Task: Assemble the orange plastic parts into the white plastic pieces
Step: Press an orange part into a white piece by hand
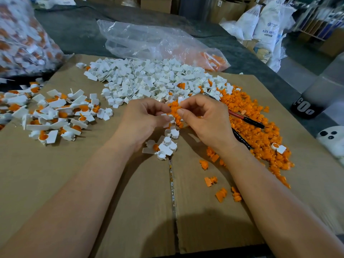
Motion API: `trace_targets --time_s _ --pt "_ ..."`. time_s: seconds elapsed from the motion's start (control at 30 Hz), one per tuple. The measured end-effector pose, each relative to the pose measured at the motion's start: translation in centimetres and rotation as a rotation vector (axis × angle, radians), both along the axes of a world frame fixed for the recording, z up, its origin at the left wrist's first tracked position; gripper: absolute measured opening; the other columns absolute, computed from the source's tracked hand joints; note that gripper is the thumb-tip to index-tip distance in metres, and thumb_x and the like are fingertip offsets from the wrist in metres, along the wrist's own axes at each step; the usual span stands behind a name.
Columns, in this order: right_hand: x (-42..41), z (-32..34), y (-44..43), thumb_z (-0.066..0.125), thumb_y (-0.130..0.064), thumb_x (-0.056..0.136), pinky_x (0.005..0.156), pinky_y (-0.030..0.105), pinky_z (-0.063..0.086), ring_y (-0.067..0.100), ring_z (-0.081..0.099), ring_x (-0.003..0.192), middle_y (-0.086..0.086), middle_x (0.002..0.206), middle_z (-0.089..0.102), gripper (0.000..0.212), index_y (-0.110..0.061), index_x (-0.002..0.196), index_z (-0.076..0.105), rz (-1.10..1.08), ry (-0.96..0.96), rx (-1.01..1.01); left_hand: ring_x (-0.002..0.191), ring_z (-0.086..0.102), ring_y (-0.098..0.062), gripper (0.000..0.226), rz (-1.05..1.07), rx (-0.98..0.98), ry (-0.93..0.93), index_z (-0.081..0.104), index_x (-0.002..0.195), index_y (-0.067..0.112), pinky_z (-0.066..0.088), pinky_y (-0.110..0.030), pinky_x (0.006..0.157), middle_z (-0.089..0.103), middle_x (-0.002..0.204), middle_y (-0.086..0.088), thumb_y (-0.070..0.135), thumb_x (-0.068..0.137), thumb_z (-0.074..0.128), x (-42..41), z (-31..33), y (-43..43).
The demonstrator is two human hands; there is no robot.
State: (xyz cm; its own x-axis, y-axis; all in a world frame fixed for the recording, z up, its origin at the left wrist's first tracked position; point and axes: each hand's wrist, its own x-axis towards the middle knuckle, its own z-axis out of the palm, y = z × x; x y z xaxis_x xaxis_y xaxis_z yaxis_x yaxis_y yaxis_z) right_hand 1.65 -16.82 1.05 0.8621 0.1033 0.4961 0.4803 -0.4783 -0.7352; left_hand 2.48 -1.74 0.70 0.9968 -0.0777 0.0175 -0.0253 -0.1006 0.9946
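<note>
My left hand [145, 118] and my right hand [202, 118] meet over the middle of the cardboard sheet [93, 183]. Between their fingertips sit several orange plastic parts [175, 110], and my left hand also holds a white plastic piece [170, 119] against its fingers. My right hand pinches one orange part at the top of that cluster. A large heap of white pieces [149, 81] lies behind the hands. A spread of orange parts [256, 127] lies to the right. Assembled white-and-orange pieces [55, 116] lie in a pile at the left.
A few white pieces [163, 146] lie just below my hands. Loose orange parts [221, 192] are scattered near my right forearm. Red-and-black handled tools [247, 120] lie in the orange spread. A clear plastic bag [158, 41] lies behind, and a full bag [22, 38] stands far left.
</note>
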Motion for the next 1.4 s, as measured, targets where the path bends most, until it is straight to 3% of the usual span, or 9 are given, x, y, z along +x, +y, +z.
trace_targets --time_s 0.2,0.37,0.6,0.8,1.0,1.23,1.4 --pt "0.13 -0.19 0.10 0.069 -0.009 0.079 0.063 0.014 0.048 -0.002 0.056 0.066 -0.018 0.072 0.059 0.016 -0.023 0.078 0.061 -0.008 0.023 -0.074 0.054 0.065 -0.015 0.018 -0.026 -0.199 0.066 0.063 0.077 0.005 0.055 -0.021 0.054 0.054 0.064 -0.010 -0.012 0.077 0.062 -0.16 0.40 -0.05" --pt "0.16 -0.18 -0.04 0.068 -0.008 0.079 0.061 0.014 0.048 0.000 0.057 0.066 -0.015 0.068 0.059 0.029 -0.032 0.070 0.056 -0.054 0.011 -0.036 0.057 0.064 -0.016 0.026 -0.041 -0.160 0.029 0.067 0.080 0.010 0.055 -0.020 0.058 0.053 0.064 -0.008 -0.014 0.070 0.067 -0.20 0.53 -0.04" --pt "0.02 -0.27 0.04 0.069 -0.008 0.079 0.061 0.019 0.050 0.007 0.059 0.066 -0.015 0.068 0.060 0.008 -0.015 0.075 0.065 -0.070 -0.011 -0.085 0.065 0.065 -0.022 0.026 -0.024 -0.190 0.011 0.069 0.070 0.014 0.055 -0.021 0.059 0.059 0.072 -0.014 -0.013 0.069 0.070 -0.23 0.54 -0.09" --pt "0.04 -0.29 -0.01 0.069 -0.006 0.078 0.062 0.019 0.052 0.007 0.061 0.067 -0.016 0.069 0.060 0.006 -0.011 0.077 0.067 -0.071 0.004 -0.087 0.062 0.069 -0.020 0.027 -0.020 -0.227 0.034 0.069 0.068 0.015 0.054 -0.019 0.057 0.068 0.071 -0.006 -0.012 0.068 0.070 -0.27 0.50 -0.24" --pt "-0.01 -0.38 0.04 0.069 -0.006 0.078 0.061 0.017 0.051 0.005 0.061 0.066 -0.017 0.068 0.060 0.009 -0.014 0.076 0.066 -0.063 0.004 -0.080 0.062 0.068 -0.016 0.025 -0.014 -0.153 -0.009 0.069 0.069 0.015 0.052 -0.017 0.055 0.068 0.068 0.000 -0.009 0.067 0.073 -0.40 0.58 -0.23" --pt "-0.15 -0.32 0.27 0.070 -0.008 0.078 0.061 0.013 0.050 0.001 0.061 0.065 -0.018 0.068 0.061 0.028 -0.031 0.070 0.058 -0.051 0.034 -0.058 0.065 0.068 -0.018 0.024 -0.012 -0.118 -0.026 0.069 0.069 0.017 0.056 -0.024 0.059 0.068 0.074 -0.004 -0.006 0.067 0.074 -0.41 0.53 -0.16" --pt "-0.22 -0.18 0.29 0.069 -0.012 0.079 0.057 0.018 0.051 0.004 0.061 0.060 -0.015 0.064 0.062 0.020 -0.027 0.068 0.061 -0.110 0.045 -0.061 0.057 0.065 -0.007 0.020 0.003 -0.084 -0.076 0.069 0.071 0.014 0.049 -0.014 0.053 0.067 0.065 0.006 -0.004 0.067 0.076 -0.65 0.61 -0.40"
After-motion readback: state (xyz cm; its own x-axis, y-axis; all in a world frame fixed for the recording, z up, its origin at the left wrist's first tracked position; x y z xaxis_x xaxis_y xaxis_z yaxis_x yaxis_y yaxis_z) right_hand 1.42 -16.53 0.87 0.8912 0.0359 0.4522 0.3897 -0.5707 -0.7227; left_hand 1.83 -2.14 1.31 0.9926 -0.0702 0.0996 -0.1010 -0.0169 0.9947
